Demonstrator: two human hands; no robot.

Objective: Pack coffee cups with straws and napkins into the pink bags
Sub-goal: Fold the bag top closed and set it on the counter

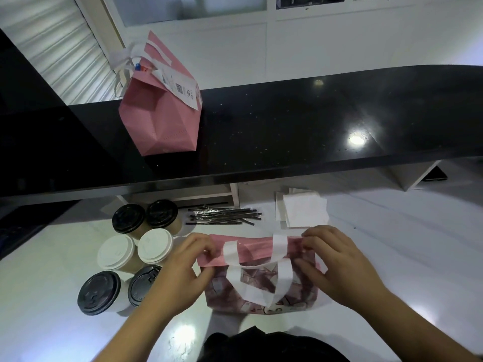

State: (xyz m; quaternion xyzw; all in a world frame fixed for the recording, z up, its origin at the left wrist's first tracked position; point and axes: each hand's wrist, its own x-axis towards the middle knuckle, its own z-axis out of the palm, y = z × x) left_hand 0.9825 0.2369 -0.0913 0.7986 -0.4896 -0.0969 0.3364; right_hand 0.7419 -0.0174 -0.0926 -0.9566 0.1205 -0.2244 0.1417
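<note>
Pink bag [261,280]: flat-folded on the white worktop [392,257], directly in front of the person, white handles [258,273] lying across its printed face.
Left hand [180,278]: fingers curled, pinching the bag's upper left edge.
Right hand [339,265]: fingers curled, pinching the upper right edge; both hands appear to be pulling the mouth apart.
Handling: thin paper, light and creasing easily, likely to tear if tugged by one corner; the top rim at both sides looks the safest hold, with the handles kept for carrying once filled.
Coffee cups [125,257]: six lidded cups clustered just left of the bag, black and white lids; probably top-heavy when full, best taken round the body.
Straws [222,216]: a loose pile of dark wrapped straws beyond the bag, near the base of the raised counter.
Napkins [303,210]: a small white stack to the right of the straws.
Second pink bag [162,111]: upright on the black counter [313,121], top folded, a receipt attached.
Room: open worktop lies to the right; the cups crowd the left, and the counter's overhang limits reach ahead.
</note>
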